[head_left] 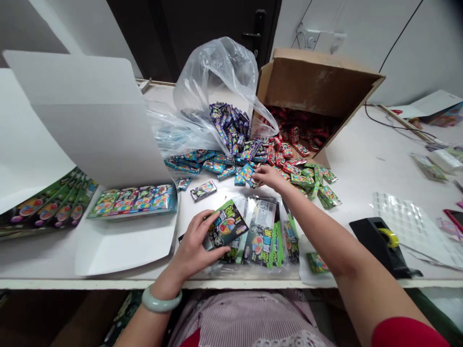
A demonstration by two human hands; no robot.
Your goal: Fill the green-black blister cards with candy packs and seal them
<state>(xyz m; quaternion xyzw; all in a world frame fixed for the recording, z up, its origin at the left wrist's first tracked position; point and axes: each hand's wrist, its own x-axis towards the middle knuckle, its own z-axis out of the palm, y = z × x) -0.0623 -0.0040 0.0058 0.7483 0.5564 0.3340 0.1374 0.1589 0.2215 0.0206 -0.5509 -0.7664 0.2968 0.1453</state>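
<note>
My left hand (197,243) grips a green candy packet (226,225) above a clear plastic bag (260,270) of green-and-black packets at the table's front edge. My right hand (270,176) reaches across the table, its fingertips on a loose pile of blue candy packets (240,174). Green packets (314,182) and red packets (284,156) lie just beyond it. Whether those fingers have hold of a packet is hidden. Purple packets (229,126) spill from a clear plastic sack (213,82). A white display box (126,246) holds a row of packets (132,201).
A tipped cardboard carton (314,84) spills red packets at the back. A black tape dispenser (379,246) and a clear blister sheet (412,224) lie to the right. Stacked green packet cards (47,205) sit at the left. A dark door (217,33) stands behind the table.
</note>
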